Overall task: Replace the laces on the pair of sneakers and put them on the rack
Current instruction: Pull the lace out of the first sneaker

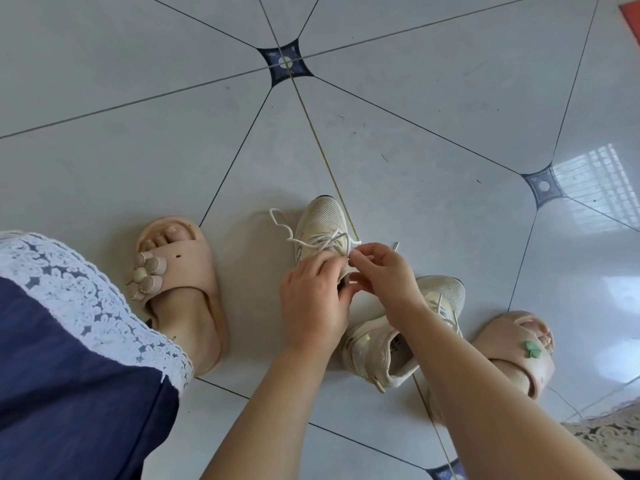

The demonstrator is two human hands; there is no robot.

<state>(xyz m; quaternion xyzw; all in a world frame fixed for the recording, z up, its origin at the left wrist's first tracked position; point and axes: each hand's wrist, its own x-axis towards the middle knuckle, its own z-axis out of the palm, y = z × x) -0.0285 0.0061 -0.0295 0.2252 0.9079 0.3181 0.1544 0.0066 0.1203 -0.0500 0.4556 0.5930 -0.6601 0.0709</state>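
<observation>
We see both hands close together over one beige sneaker standing on the tiled floor, toe pointing away from us. The left hand grips its upper at the lacing, while the right hand pinches the white lace, whose loose loop trails to the left. The second sneaker lies just beside it, under the right forearm, between two pink slippers.
</observation>
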